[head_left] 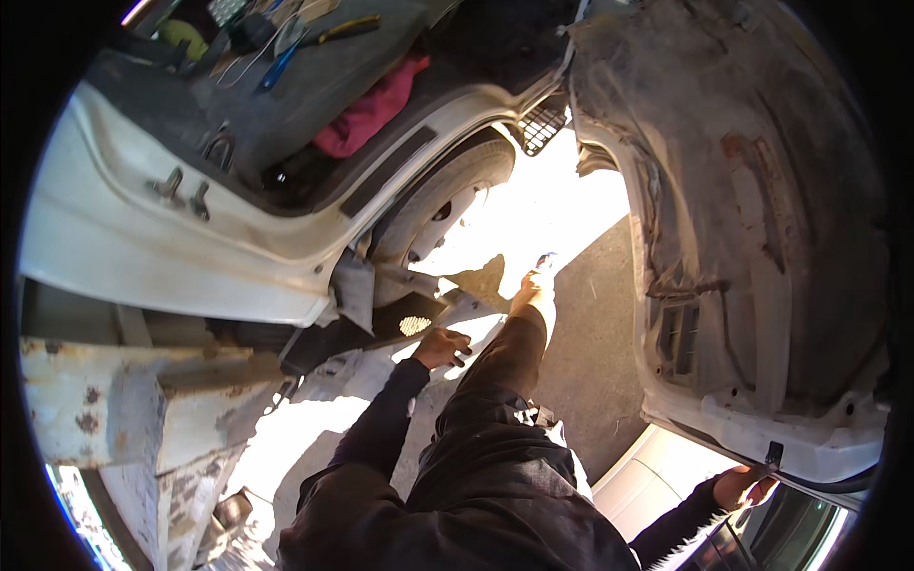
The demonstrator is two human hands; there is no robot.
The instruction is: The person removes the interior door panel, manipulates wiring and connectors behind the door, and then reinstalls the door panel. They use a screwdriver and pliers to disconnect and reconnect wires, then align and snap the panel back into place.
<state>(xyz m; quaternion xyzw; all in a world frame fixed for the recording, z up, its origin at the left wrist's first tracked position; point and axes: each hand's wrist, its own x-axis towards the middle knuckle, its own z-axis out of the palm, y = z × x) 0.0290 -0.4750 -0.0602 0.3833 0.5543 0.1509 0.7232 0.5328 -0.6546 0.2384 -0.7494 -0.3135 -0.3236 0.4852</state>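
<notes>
My left hand hangs beside my extended leg, near the step below the white door sill; its fingers are loosely bent and apart, with nothing visible in them. At the lower right my right hand is closed on the bottom edge of a worn, open vehicle door. The door's inner face is grimy, with rust marks. A tyre shows in the wheel arch beyond my left hand.
On the dark cab floor lie pliers, a blue-handled tool and a pink cloth. A rusty white metal beam is at left. Sunlit pavement lies underfoot, and a white panel shows behind the door.
</notes>
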